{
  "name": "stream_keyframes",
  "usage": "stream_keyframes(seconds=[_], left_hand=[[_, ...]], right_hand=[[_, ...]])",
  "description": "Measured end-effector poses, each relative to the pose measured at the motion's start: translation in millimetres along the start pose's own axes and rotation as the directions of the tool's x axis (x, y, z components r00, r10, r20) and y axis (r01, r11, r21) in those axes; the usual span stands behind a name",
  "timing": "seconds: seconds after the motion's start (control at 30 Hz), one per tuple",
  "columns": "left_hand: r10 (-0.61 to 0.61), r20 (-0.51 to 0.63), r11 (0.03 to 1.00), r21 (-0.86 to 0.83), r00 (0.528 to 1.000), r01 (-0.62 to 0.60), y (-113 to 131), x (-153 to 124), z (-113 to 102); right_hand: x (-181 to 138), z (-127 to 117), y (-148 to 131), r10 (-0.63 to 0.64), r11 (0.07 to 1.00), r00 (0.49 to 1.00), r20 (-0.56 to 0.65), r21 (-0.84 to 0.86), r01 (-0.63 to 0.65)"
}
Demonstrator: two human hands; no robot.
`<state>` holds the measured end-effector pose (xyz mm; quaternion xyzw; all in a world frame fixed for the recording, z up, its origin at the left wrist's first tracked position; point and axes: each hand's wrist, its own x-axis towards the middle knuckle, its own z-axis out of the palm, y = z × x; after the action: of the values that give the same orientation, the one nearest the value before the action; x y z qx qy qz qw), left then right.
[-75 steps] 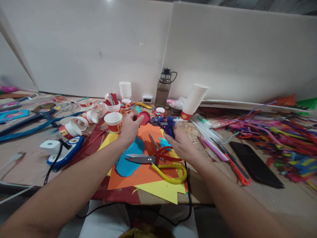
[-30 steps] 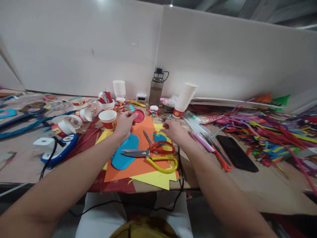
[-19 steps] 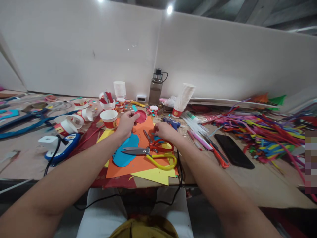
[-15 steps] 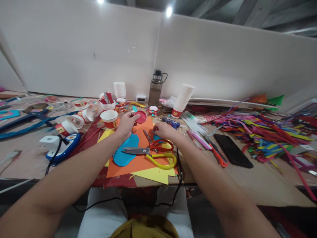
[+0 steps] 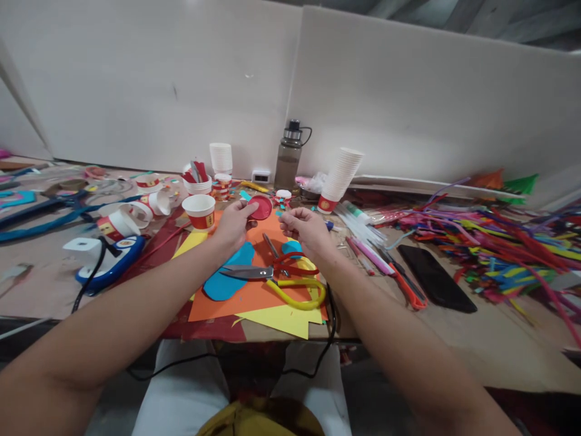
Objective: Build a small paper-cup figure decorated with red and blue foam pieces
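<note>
My left hand (image 5: 235,225) grips the edge of a small red disc (image 5: 262,208) with a raised rim, thumb on top. Close to its right, my right hand (image 5: 305,229) is closed in a pinch. What it holds, if anything, is too small to make out; teal specks show by the fingertips. Below the hands, yellow-handled scissors (image 5: 290,295) and red-handled scissors (image 5: 295,264) lie on orange paper (image 5: 213,310). A blue paper shape (image 5: 227,284) is partly under the blades. A smaller blue piece (image 5: 292,247) lies below my right hand.
A white-and-red paper cup (image 5: 198,212) stands left of my left hand. Behind are a water bottle (image 5: 287,158) and a cup stack (image 5: 341,180). To the right lie a black phone (image 5: 436,277) and many coloured pipe cleaners (image 5: 508,242). A blue-and-white power strip (image 5: 111,266) sits left.
My right hand has lifted from beside the small blue piece and come up toward the red disc, uncovering that piece. My left hand still holds the disc. The view has shifted slightly.
</note>
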<state>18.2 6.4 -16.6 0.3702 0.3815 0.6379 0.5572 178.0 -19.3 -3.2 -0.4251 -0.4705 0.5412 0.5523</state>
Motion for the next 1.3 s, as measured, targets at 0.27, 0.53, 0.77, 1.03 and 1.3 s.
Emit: stream_keyframes(seconds=[0.27,0.53,0.77,1.03,1.3], left_hand=[[0.022,0.03,0.991,0.13,0.999,-0.026,-1.9,-12.5,6.8],[0.034,0.037,0.984,0.174,0.999,-0.04,-3.3,-17.3,10.5],[0.027,0.047,0.982,0.185,0.999,-0.035,-3.1,-19.1,12.8],[0.035,0.083,0.982,0.182,0.996,-0.05,-5.3,-18.9,12.0],[0.028,0.089,0.983,0.179,0.996,-0.044,-3.9,-20.2,13.0]], right_hand=[[-0.5,-4.7,6.8,0.047,0.997,0.998,-0.035,-0.063,-0.05],[-1.6,-3.3,9.9,0.06,0.993,0.997,-0.037,-0.102,-0.064],[2.2,-4.7,14.3,0.059,0.994,0.998,-0.032,-0.093,-0.061],[1.9,-4.7,15.2,0.05,0.994,0.998,-0.04,-0.096,-0.053],[1.4,-3.2,12.9,0.068,0.992,0.997,-0.033,-0.102,-0.072]])
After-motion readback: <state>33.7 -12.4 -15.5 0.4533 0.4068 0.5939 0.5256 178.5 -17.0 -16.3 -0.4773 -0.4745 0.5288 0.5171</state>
